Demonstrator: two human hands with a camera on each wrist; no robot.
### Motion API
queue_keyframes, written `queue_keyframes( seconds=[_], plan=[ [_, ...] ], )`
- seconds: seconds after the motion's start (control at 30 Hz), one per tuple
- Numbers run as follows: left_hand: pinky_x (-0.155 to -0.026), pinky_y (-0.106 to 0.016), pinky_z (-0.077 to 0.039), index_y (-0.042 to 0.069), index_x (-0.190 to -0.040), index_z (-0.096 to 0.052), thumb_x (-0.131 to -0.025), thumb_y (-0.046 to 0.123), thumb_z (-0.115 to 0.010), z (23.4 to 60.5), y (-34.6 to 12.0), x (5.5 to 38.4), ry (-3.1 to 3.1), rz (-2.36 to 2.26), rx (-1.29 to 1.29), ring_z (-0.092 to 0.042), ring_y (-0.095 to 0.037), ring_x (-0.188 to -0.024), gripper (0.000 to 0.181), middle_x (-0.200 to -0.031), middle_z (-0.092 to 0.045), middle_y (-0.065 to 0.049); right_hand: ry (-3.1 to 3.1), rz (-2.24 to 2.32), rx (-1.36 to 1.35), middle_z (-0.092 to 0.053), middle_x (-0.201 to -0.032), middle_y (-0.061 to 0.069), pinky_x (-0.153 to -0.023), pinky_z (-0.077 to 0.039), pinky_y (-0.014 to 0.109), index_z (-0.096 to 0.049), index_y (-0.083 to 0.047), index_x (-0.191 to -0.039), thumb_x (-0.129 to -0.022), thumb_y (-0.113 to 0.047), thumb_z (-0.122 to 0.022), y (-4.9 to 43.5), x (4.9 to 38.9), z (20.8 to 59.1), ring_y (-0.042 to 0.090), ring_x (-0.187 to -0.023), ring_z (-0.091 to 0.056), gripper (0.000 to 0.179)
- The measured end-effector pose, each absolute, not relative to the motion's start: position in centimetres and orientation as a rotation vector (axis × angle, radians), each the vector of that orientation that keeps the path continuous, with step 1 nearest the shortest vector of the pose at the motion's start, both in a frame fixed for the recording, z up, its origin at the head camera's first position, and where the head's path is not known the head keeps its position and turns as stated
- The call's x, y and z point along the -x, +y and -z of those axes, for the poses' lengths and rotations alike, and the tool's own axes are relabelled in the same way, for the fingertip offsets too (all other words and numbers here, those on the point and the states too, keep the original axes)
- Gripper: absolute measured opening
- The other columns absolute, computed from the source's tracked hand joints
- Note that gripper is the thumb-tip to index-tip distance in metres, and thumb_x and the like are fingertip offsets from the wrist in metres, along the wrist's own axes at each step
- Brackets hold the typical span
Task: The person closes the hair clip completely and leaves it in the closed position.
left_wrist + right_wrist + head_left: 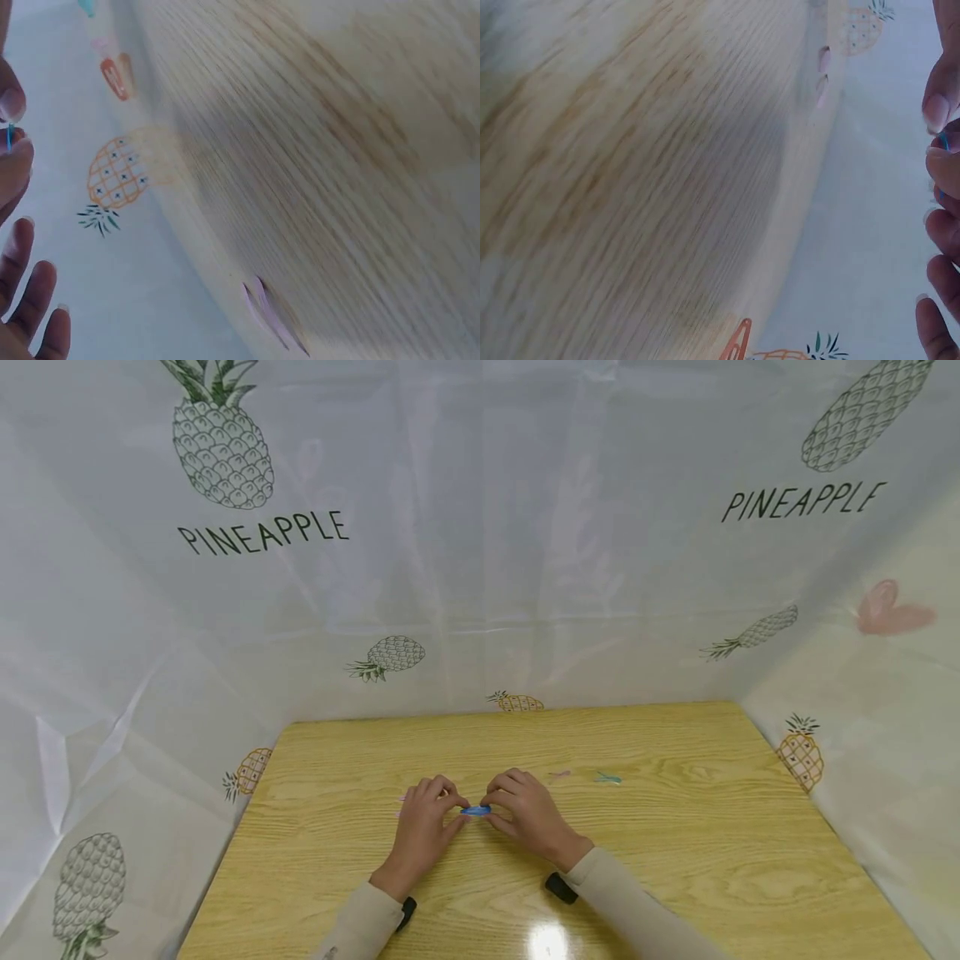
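Note:
A small blue hair clip (476, 811) is held up between both hands, above the middle of the table. My left hand (427, 822) pinches its left end between thumb and fingers. At the right end, my right hand (529, 817) pinches it the same way. Only a thin blue sliver of the clip (10, 138) shows between fingertips in the left wrist view. The right wrist view likewise gives just a bit of the clip (944, 141) at the fingers. The remaining fingers of both hands are spread loosely.
Beyond the right hand lie an orange-pink clip (559, 773) and a teal clip (608, 778) on the wooden table (675, 860). Pink clips (274, 316) lie near the left hand, partly hidden in the head view. A pineapple-printed sheet (480, 527) surrounds the table's back and sides.

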State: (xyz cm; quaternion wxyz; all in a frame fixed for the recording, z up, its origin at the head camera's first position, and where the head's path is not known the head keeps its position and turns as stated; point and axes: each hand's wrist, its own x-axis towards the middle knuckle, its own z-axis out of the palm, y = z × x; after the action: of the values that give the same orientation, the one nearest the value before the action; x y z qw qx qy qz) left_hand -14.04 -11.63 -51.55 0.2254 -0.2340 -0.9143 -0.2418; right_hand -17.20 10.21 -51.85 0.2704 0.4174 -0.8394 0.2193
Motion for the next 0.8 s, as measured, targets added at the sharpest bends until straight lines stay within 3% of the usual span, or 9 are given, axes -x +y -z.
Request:
queue_keyframes(
  seconds=[0.33, 0.8],
  plan=[
    [-0.085, -0.042, -0.050, 0.017, -0.084, -0.081, -0.074, 0.014, -0.097, 51.7, -11.9, 14.6, -2.529, 0.547, 0.653, -0.056, -0.020, -0.093, 0.019, -0.100, -0.059, 0.002, -2.418, -0.589, -1.074, -0.069, -0.101, -0.004, -0.089, -0.056, 0.035, -0.080, -0.016, -0.093, -0.080, -0.019, -0.096, 9.2, 17.5, 52.1, 0.015, -0.095, -0.062, 0.021],
    [-0.086, -0.042, -0.050, 0.017, -0.088, -0.082, -0.081, 0.020, -0.094, 52.4, -13.1, 16.5, -2.695, 0.476, 0.596, -0.057, -0.022, -0.097, 0.014, -0.104, -0.063, 0.000, -2.570, -0.585, -0.982, -0.068, -0.097, -0.004, -0.080, -0.054, 0.030, -0.081, -0.017, -0.090, -0.085, -0.021, -0.092, 7.2, 18.6, 52.6, 0.015, -0.088, -0.060, 0.013]
  ],
)
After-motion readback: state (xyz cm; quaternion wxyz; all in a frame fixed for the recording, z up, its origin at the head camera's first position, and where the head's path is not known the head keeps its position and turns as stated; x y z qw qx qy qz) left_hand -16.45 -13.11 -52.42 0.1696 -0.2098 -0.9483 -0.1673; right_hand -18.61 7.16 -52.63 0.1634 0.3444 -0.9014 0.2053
